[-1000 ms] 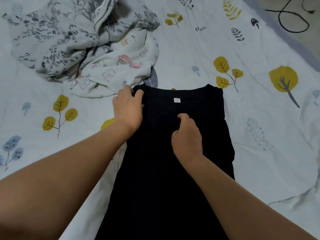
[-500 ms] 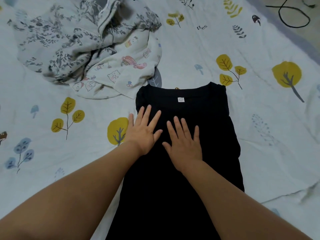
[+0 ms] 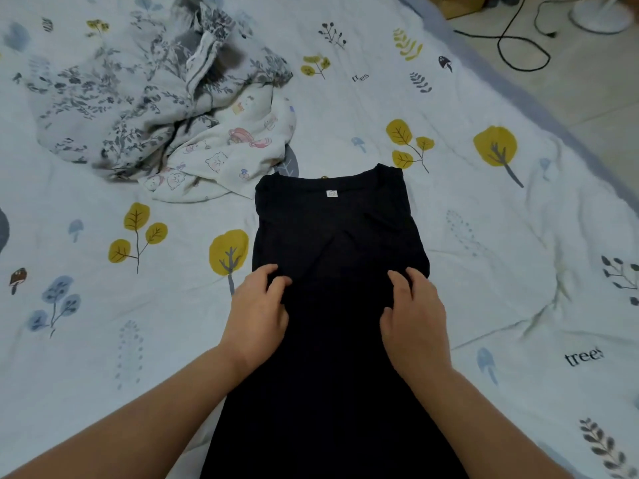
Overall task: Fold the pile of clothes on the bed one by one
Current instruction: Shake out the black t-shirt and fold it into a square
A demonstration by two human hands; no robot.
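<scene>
A long black garment (image 3: pixel 332 236) lies flat on the bed, neckline away from me, a small white label near its collar. Its sides are folded in, making a narrow strip that runs down out of the frame. My left hand (image 3: pixel 257 305) rests on the garment's left edge about midway, fingers curled and pinching the cloth. My right hand (image 3: pixel 413 312) lies on the right edge at the same height, fingers curled into the fabric. A heap of unfolded clothes, a grey floral piece (image 3: pixel 138 95) and a white cartoon-print piece (image 3: pixel 235 153), lies at the upper left.
The bed sheet (image 3: pixel 484 254) is white with yellow trees and blue leaves. The bed's edge (image 3: pixel 539 108) runs diagonally at the upper right. Beyond it on the floor lie a black cable (image 3: pixel 518 46) and a white fan base (image 3: pixel 598 15).
Both hands slid from the upper chest of the black garment toward me and apart to its side edges. Their fingers went from flat and spread to curled on the cloth.
</scene>
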